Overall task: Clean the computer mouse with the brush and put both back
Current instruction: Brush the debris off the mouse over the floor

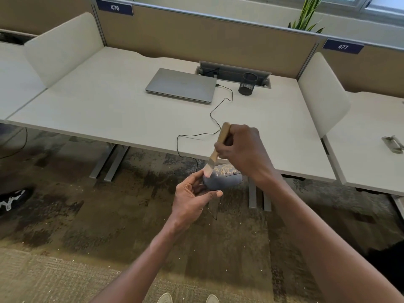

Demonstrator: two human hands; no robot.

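My left hand grips a grey computer mouse from below, off the desk's front edge and above the carpet. Pale crumbs speckle the top of the mouse. My right hand holds a wooden-handled brush, tilted, with its light bristles touching the left end of the mouse. The black mouse cable runs from the mouse up over the desk to the closed grey laptop.
The white desk carries the laptop and a black mesh pen cup near the cable tray. White side dividers flank the desk. A metal clip lies on the neighbouring desk at right. Desk legs and speckled carpet lie below my hands.
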